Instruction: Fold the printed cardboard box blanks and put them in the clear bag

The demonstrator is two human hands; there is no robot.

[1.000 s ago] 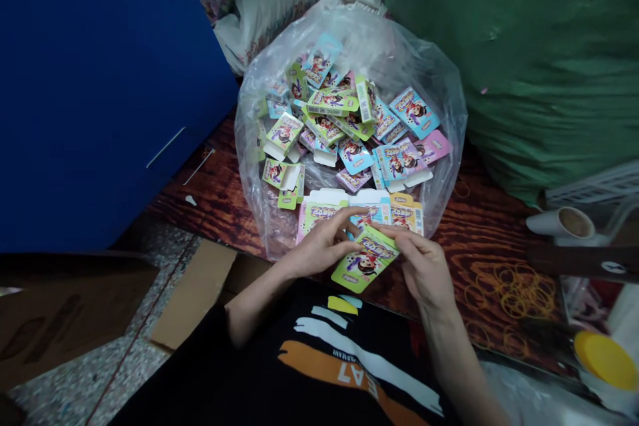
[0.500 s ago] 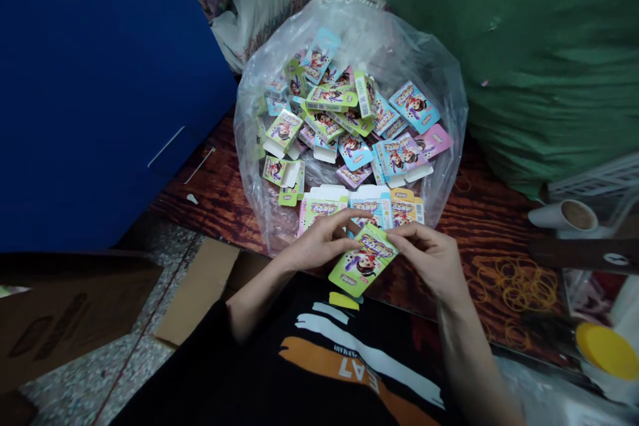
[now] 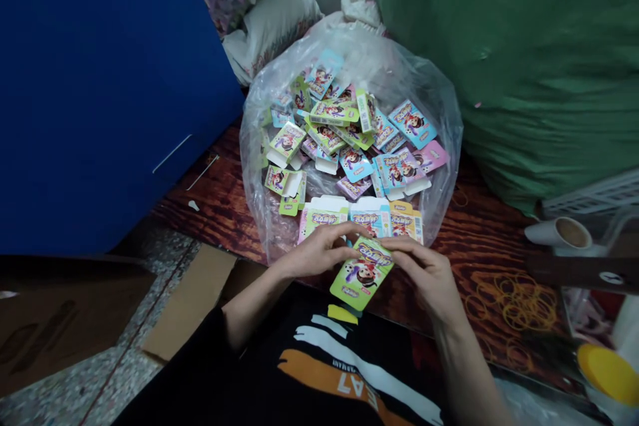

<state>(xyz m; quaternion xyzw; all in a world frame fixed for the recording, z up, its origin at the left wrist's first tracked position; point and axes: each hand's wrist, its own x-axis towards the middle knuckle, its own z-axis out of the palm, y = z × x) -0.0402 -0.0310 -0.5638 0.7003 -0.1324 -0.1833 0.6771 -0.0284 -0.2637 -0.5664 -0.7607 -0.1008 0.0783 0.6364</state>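
Observation:
A green printed card box (image 3: pixel 363 274) is held close to my body, tilted, between both hands. My left hand (image 3: pixel 324 249) pinches its left side near the upper end. At the upper right edge, the fingers of my right hand (image 3: pixel 422 269) are closed on the same box. Just beyond my hands lie a pink-and-green box (image 3: pixel 323 216), a blue box (image 3: pixel 370 218) and a yellow box (image 3: pixel 403 218), side by side at the mouth of a clear plastic bag (image 3: pixel 259 226). Inside the bag is a loose heap of small boxes (image 3: pixel 334 110) in green, blue, pink and purple.
Rubber bands (image 3: pixel 524 303) lie on the dark wooden table (image 3: pixel 479 233) at the right, near a paper cup (image 3: pixel 559 233) and a yellow lid (image 3: pixel 606 373). A blue panel (image 3: pixel 110 93) stands left, a large green sack (image 3: pixel 524 66) right. Cardboard (image 3: pixel 192 306) sits below left.
The view has tipped slightly, so the bag and boxes sit lower in the picture. Both hands still hold the green box, and my right fingers have shifted along its upper edge.

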